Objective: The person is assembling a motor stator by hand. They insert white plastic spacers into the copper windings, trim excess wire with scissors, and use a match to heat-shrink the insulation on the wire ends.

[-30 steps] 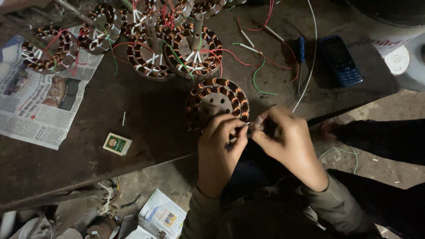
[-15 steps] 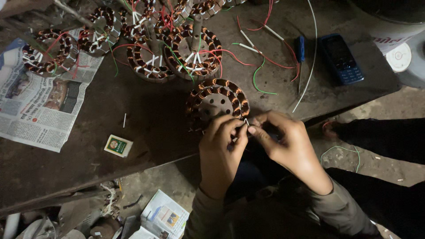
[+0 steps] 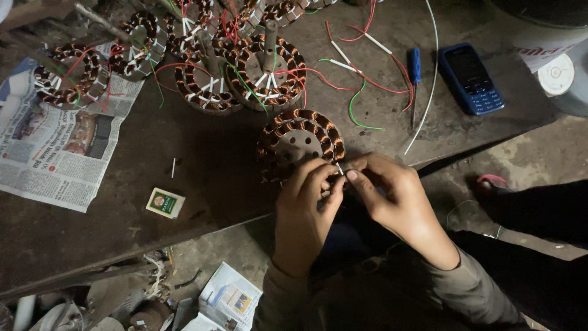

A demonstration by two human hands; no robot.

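A round stator with copper windings (image 3: 299,138) lies near the front edge of a dark workbench (image 3: 202,178). My left hand (image 3: 304,211) and my right hand (image 3: 392,196) meet at its near right rim. Both pinch a thin white sleeve on a wire (image 3: 339,169) between thumb and fingertips. The wire's far end is hidden under my fingers.
Several wound stators with red, green and white leads (image 3: 245,67) crowd the back of the bench. A blue screwdriver (image 3: 415,70) and a blue phone (image 3: 470,78) lie right. A newspaper (image 3: 49,147) and a small matchbox (image 3: 165,203) lie left. Booklets (image 3: 229,297) sit on the floor.
Both hands have stayed at the stator's rim, with the fingertips shifting slightly on the white sleeve. Everything else on the bench is where it was.
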